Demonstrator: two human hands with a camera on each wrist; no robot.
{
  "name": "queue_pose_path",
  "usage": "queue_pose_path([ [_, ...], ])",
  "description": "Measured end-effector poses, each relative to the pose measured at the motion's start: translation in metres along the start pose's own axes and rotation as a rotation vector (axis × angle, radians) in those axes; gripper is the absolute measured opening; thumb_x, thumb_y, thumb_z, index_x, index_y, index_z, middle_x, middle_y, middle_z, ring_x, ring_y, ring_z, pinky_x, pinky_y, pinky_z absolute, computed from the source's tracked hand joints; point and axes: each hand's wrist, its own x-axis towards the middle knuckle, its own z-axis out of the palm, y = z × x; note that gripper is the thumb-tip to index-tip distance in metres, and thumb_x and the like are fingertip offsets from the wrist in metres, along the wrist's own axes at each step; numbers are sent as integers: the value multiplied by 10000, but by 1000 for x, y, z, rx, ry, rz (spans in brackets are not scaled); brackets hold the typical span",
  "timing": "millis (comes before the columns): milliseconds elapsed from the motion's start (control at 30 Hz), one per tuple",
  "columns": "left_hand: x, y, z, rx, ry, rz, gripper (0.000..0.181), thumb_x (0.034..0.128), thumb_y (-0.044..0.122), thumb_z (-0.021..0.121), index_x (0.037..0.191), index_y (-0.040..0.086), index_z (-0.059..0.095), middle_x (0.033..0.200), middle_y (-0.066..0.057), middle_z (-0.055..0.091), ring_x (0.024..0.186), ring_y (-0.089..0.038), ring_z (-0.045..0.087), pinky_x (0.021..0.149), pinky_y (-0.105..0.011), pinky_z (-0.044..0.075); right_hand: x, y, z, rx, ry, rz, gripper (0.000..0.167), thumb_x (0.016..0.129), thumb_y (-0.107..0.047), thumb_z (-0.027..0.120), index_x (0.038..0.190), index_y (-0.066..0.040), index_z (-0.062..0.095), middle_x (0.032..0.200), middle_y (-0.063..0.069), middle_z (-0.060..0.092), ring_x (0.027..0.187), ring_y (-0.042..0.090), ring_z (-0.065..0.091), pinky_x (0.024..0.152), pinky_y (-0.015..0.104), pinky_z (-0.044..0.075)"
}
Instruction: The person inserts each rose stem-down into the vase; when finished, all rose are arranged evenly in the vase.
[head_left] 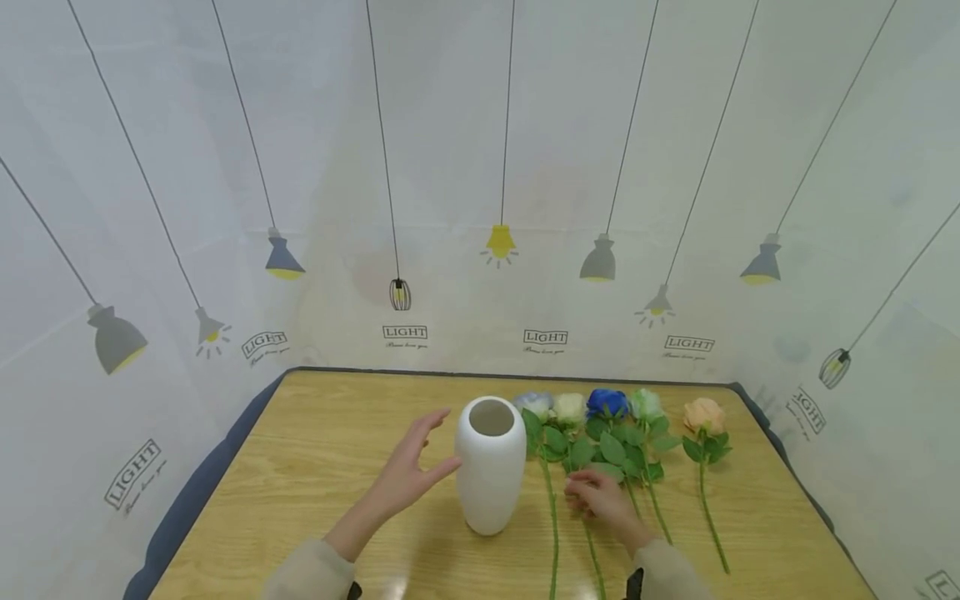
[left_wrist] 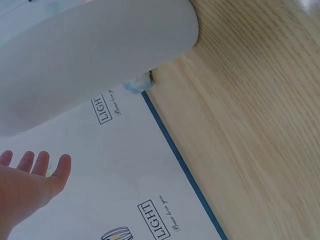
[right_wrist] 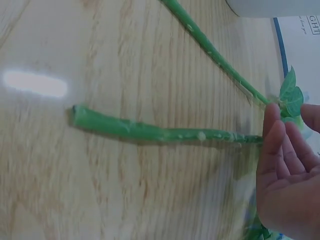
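Note:
A tall white vase (head_left: pixel 491 483) stands upright mid-table. My left hand (head_left: pixel 405 475) is at its left side, fingers spread and thumb toward the vase; the left wrist view shows a gap between that hand (left_wrist: pixel 30 185) and the vase (left_wrist: pixel 100 55). Over the stem (head_left: pixel 590 550) of the cream rose (head_left: pixel 568 408) is my right hand (head_left: pixel 603 500). In the right wrist view this hand's (right_wrist: pixel 290 185) fingers bend loosely at the stem (right_wrist: pixel 165 134), and the thumb stays apart from the fingertips. Whether they touch the stem is unclear.
A pale lilac-blue rose (head_left: pixel 534 403), partly behind the vase, lies left of the cream one. A deep blue rose (head_left: pixel 607 403), a pale green rose (head_left: pixel 647 405) and a peach rose (head_left: pixel 705 415) lie to the right. Printed sheeting (head_left: pixel 450 167) surrounds the wooden table (head_left: pixel 300 467).

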Motion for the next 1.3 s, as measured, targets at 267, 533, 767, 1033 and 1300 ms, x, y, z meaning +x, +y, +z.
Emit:
queue_pose_path([
  [267,9,6,5,-14,-5,-34,664,781,350,664,1322,92,376,1304,-12,395,1172,-192,370,911,-399,349,2,3,13,-22,-13,-29,339,885,-82,503,1133,147,475,772,167,598,586,212,570,487,314,452],
  [533,13,10,8,-34,-14,-40,608,786,298,671,1300,113,403,1270,21,426,1156,-170,390,908,-420,339,3,4,24,-45,-21,-49,373,874,-62,490,1170,157,427,743,143,587,549,167,508,463,309,450],
  [767,12,40,0,-100,-28,-34,563,792,158,673,1271,19,412,1254,-107,443,1142,-296,398,910,-518,307,6,6,29,-137,83,-40,335,829,-65,561,1101,120,498,685,104,581,528,177,519,445,308,431],
  [1033,16,49,-2,-96,-51,-46,561,799,160,665,1267,-2,405,1249,-120,440,1143,-286,390,914,-521,304,12,4,32,-363,201,-69,279,775,-116,614,986,61,574,694,59,583,596,202,546,505,326,434],
  [1300,18,50,-1,-89,-60,-58,557,798,171,668,1267,9,415,1246,-108,445,1135,-255,400,907,-481,321,10,-1,38,-547,236,-80,251,739,-148,660,918,19,605,849,103,593,732,271,552,590,407,452],
])
